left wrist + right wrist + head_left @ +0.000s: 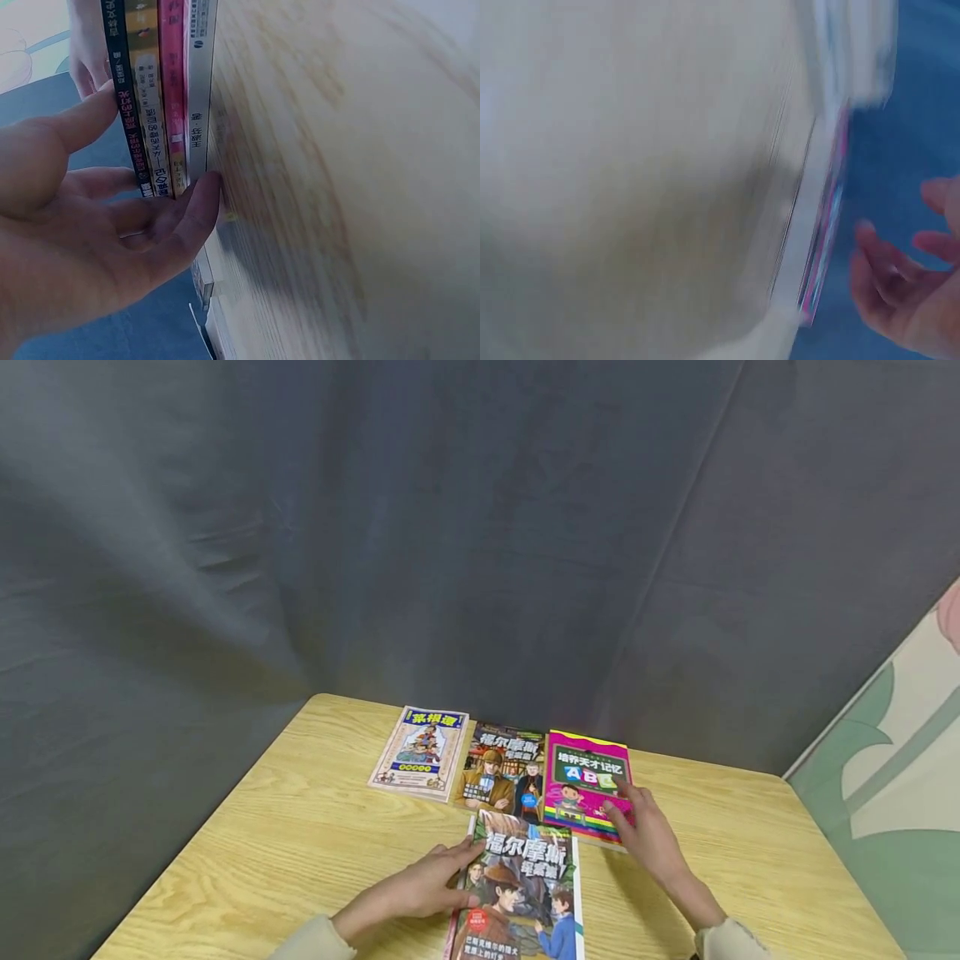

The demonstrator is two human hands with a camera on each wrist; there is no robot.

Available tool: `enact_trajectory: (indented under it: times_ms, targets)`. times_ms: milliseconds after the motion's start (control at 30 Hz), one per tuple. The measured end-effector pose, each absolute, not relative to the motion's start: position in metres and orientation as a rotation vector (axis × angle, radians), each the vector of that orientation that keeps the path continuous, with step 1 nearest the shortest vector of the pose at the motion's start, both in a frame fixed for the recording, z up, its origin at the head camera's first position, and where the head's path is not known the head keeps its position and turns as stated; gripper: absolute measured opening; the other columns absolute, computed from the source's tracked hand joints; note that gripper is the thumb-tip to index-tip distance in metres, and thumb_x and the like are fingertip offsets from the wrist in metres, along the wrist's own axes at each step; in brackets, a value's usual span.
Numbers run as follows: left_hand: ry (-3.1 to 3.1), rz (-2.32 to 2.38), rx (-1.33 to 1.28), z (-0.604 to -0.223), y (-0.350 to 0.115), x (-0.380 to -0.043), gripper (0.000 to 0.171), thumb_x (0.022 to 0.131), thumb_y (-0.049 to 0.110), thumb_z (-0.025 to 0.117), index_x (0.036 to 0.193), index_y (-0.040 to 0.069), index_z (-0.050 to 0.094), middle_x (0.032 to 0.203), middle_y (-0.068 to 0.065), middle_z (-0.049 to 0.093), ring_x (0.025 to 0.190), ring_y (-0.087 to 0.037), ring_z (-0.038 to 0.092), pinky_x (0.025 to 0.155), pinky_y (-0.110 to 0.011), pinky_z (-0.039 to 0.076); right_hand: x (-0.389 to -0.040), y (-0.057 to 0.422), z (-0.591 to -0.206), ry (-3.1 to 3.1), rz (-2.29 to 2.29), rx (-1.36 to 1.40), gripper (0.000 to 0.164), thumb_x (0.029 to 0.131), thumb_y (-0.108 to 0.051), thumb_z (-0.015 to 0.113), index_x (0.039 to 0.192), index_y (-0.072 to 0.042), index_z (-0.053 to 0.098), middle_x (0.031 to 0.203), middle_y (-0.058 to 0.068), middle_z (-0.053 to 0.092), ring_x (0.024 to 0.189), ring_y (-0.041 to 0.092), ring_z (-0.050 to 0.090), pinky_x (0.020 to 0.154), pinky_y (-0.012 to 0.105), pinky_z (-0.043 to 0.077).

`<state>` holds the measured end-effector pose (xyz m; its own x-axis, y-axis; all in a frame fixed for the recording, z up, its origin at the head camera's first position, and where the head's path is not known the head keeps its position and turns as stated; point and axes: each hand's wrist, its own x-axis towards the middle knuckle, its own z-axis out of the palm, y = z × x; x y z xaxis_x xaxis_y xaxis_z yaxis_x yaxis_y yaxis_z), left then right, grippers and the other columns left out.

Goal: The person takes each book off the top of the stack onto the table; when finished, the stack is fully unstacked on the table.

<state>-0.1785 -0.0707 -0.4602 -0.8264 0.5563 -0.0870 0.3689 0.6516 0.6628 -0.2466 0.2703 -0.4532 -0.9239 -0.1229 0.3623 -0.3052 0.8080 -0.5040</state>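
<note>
A stack of several books (517, 893) lies at the table's near edge, topped by a cover with a man in a brown hat. My left hand (435, 881) rests against the stack's left side. In the left wrist view, the thumb touches the top book's dark spine (127, 112) and the other fingers lie along the lower spines. My right hand (648, 831) is over the right side of a pink book (588, 810), fingers loosely bent and holding nothing. In the right wrist view, this hand (911, 289) appears beside the blurred pink-edged book (821, 240).
Left of the pink book lies a dark-covered comic-style book (502, 768), and beyond it a cream book (423, 752) with a blue title band. All rest on a light wooden table (300, 827). Grey cloth (480, 543) hangs behind, and a painted wall (900, 760) stands at right.
</note>
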Motion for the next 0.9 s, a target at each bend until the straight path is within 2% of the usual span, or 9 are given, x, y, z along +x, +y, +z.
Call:
enact_trajectory:
  times_ms: [100,233,433,500,700,767,900]
  targets:
    - [2.588,0.938,0.745,-0.461,-0.071,-0.178,0.075,0.088,0.038,0.066,0.151,0.013,0.033,0.153,-0.023,0.027,0.133,-0.051,0.03,0.108,-0.06,0.029,-0.22,0.249,-0.451,-2.779,0.958,0.267,0.054,0.096,-0.027,0.061,0.14,-0.002,0.045,0.105,0.015,0.059,0.064,0.014,0.054,0.053,0.026,0.048]
    - [2.577,0.942,0.756,-0.459,-0.072,-0.179,0.076,0.088,0.039,0.066,0.151,0.014,0.032,0.153,-0.022,0.027,0.134,-0.049,0.03,0.108,-0.059,0.029,-0.192,0.224,-0.453,-2.96,1.042,0.172,0.072,0.09,-0.043,0.065,0.147,-0.008,0.037,0.102,0.008,0.056,0.06,0.012,0.049,0.049,0.026,0.042]
    - [2.565,0.949,0.772,-0.459,-0.073,-0.18,0.075,0.089,0.04,0.064,0.152,0.014,0.031,0.154,-0.021,0.026,0.135,-0.047,0.03,0.11,-0.059,0.027,-0.171,0.208,-0.463,-3.079,1.178,0.192,0.091,0.079,-0.043,0.077,0.148,-0.005,0.033,0.121,0.021,0.049,0.075,0.02,0.05,0.059,0.032,0.045]
    - [2.562,0.944,0.78,-0.459,-0.074,-0.18,0.075,0.09,0.041,0.063,0.152,0.015,0.03,0.154,-0.02,0.026,0.135,-0.047,0.03,0.11,-0.059,0.026,-0.169,0.207,-0.464,-3.057,1.219,0.22,0.091,0.077,-0.039,0.08,0.147,-0.003,0.033,0.128,0.025,0.046,0.073,0.019,0.049,0.058,0.03,0.045]
    - [2.552,0.96,0.798,-0.459,-0.074,-0.18,0.08,0.09,0.045,0.062,0.154,0.014,0.024,0.155,-0.016,0.027,0.133,-0.037,0.037,0.11,-0.052,0.031,-0.167,0.216,-0.465,-2.998,1.443,0.276,0.089,0.08,-0.031,0.078,0.149,-0.004,0.03,0.139,0.033,0.036,0.058,0.016,0.049,0.053,0.024,0.042]
    - [2.565,0.951,0.796,-0.46,-0.074,-0.18,0.081,0.09,0.046,0.061,0.154,0.013,0.024,0.155,-0.015,0.028,0.133,-0.035,0.037,0.11,-0.05,0.033,-0.168,0.222,-0.466,-2.99,1.523,0.311,0.09,0.081,-0.03,0.077,0.151,-0.004,0.026,0.142,0.036,0.032,0.062,0.016,0.053,0.055,0.025,0.045]
    - [2.588,0.913,0.808,-0.461,-0.074,-0.179,0.075,0.09,0.045,0.061,0.151,0.012,0.031,0.155,-0.019,0.026,0.136,-0.043,0.032,0.109,-0.056,0.03,-0.171,0.233,-0.469,-2.975,1.666,0.337,0.092,0.083,-0.027,0.076,0.153,-0.006,0.02,0.142,0.038,0.032,0.077,0.021,0.06,0.064,0.03,0.05]
